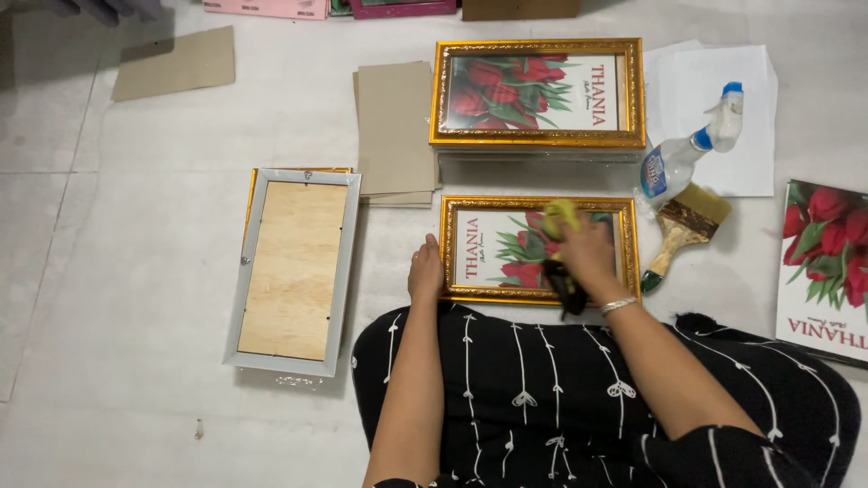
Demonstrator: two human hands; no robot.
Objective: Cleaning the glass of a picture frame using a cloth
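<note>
Gold picture frame (540, 294) lies on floor (136, 271) before the knees. Left hand (425, 271) rests flat, fingers together, on its left edge. Right hand (588, 253) presses yellow cloth (561, 215), fingers closed round it, onto glass.

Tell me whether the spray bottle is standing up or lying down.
Lying down. The spray bottle rests on its side on white paper, nozzle pointing away from the person, beside the paintbrush.
</note>
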